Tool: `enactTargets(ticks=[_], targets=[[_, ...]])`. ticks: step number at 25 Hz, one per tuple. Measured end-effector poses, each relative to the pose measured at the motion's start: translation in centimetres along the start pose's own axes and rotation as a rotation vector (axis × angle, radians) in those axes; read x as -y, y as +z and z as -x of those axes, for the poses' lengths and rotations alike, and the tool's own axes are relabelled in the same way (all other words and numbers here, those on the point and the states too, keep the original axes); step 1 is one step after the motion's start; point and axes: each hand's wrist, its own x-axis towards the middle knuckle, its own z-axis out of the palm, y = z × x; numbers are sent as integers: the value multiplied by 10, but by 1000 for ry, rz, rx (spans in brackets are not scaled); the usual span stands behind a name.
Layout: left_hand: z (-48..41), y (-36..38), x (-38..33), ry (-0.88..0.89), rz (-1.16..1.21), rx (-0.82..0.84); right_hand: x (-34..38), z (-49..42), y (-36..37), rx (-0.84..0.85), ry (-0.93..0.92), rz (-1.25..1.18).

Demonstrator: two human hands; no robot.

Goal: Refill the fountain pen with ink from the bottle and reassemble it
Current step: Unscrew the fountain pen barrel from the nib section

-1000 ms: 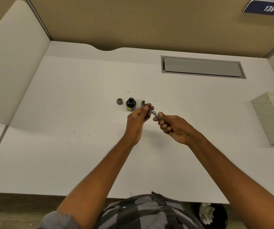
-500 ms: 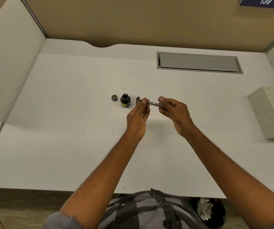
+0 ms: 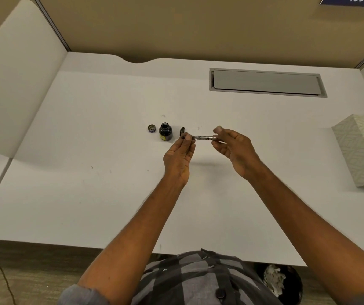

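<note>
Pen [image 3: 203,137]: held level above the white surface [image 3: 88,150], 1 end in each hand.
Left hand [image 3: 180,157]: fingertips pinch the pen's left end.
Right hand [image 3: 234,148]: fingers loosely curled on the right end.
Ink bottle [image 3: 165,131]: uncapped, upright — just left of the hands.
Bottle cap [image 3: 151,128]: lies beside the bottle.
Dark pen part [image 3: 182,130]: lies on the surface right of the bottle — which part, I cannot tell.

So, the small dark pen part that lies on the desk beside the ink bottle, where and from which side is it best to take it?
Probably at its middle, pinched across its narrow sides from above. The pen part is slim and lies flat on the desk, with the open ink bottle to its left, so coming from above or the right avoids knocking the bottle.
</note>
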Motion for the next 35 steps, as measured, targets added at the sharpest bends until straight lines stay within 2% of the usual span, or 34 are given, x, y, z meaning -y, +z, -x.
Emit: enactTargets(ticks=[2, 4, 7, 9, 11, 13, 17, 19, 21, 23, 26, 29, 32, 35], targets=[[1, 1, -1, 15, -8, 16, 2, 1, -2, -22, 58, 78], [2, 2, -1, 25, -15, 31, -1, 1, -4, -6, 22, 154], [2, 1, -2, 36, -17, 36, 0, 0, -7, 54, -32, 70], [4, 2, -2, 43, -29, 47, 4, 2, -6, 55, 55, -3], [6, 4, -2, 53, -56, 61, 4, 4, -6, 48, 91, 78], [8, 6, -2, 58, -69, 75, 1, 6, -5, 62, 44, 125], [10, 9, -5, 44, -79, 98, 3, 6, -5, 57, -43, 39], [11, 10, -5, 53, -85, 98, 7, 8, -2, 49, 40, -5], [13, 11, -5, 65, -93, 99, 7, 12, 1, 72, 133, 114], [13, 11, -6, 71, -97, 106, 5, 16, 4, 136, 153, 202], [11, 9, -10, 86, -88, 112, 5, 19, 11, 180, 151, 207], [7, 6, -16, 88, -64, 99, 8, 18, 10, 130, 182, 147], [5, 3, -20, 85, -56, 89, 7, 12, 5, 82, 79, -15], [4, -1, -21, 82, -36, 77, 10, 7, 5, 93, 32, -62]])
